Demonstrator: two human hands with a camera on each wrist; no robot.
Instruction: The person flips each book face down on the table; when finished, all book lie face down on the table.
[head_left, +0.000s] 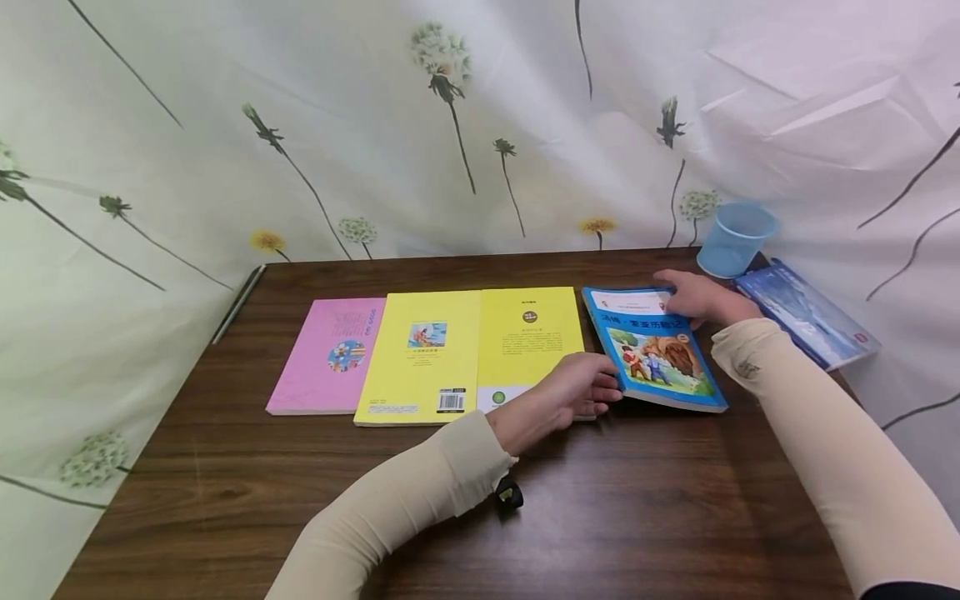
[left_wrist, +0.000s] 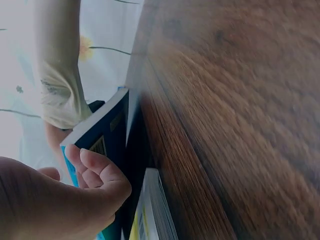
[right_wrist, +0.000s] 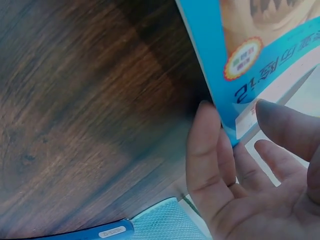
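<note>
A blue storybook (head_left: 660,350) with Chinese lettering and cartoon children on its cover is slightly raised off the table. My right hand (head_left: 705,300) pinches its top right corner; the right wrist view has the thumb above and fingers beneath the blue cover (right_wrist: 215,75). At the lower left corner, my left hand (head_left: 573,387) holds the edge. Its curled fingers lie against the dark back cover (left_wrist: 114,127) in the left wrist view. Just left, partly behind that hand, lies a yellow book (head_left: 528,333). It abuts a second yellow book (head_left: 405,367), with a pink book (head_left: 318,367) further left.
A light blue mesh cup (head_left: 735,237) stands at the back right. Beside it a blue book or folder (head_left: 806,312) reaches over the right table edge. A dark brown wooden table (head_left: 630,517) meets a dandelion-patterned curtain (head_left: 525,125) behind.
</note>
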